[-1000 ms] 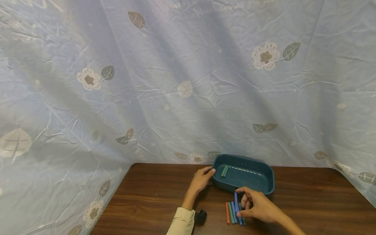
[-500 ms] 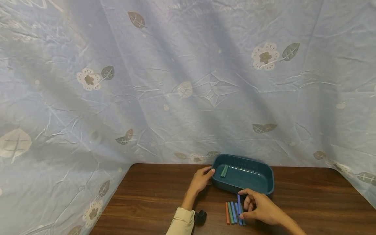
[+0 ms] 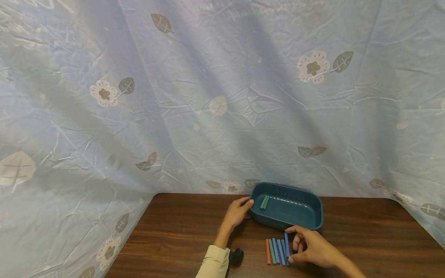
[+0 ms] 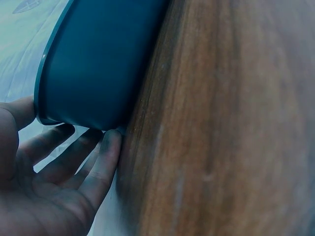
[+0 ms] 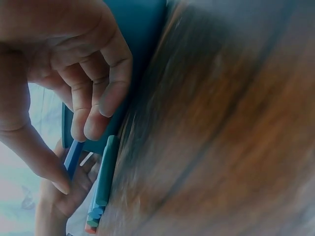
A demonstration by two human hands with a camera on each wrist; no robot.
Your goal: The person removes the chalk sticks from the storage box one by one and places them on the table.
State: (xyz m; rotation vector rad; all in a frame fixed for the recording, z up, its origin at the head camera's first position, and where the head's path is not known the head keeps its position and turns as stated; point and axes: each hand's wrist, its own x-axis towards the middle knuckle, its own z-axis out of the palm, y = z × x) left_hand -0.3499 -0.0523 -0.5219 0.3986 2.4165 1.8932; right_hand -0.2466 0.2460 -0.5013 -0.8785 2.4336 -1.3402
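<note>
A dark teal rectangular tub (image 3: 288,186) stands near the table's back edge. My left hand (image 3: 237,214) holds its left end, thumb on the rim and fingertips against the outer wall in the left wrist view. Two short green sticks (image 3: 265,202) lie inside the tub. My right hand (image 3: 311,247) pinches a blue-violet stick (image 3: 287,244) lengthwise between thumb and forefinger, at the right end of a row of sticks. In that row are a red stick (image 3: 268,251), blue sticks (image 3: 281,252) and green sticks (image 3: 272,251), side by side in front of the tub.
The brown wooden table (image 3: 180,227) has rounded back corners. Behind and left of it hangs a pale blue curtain (image 3: 194,127) printed with flowers and leaves. A black device (image 3: 236,256) sits at my left wrist.
My right hand has moved a little to the right with the blue-violet stick, from over the row to its right end. My left hand stays on the tub.
</note>
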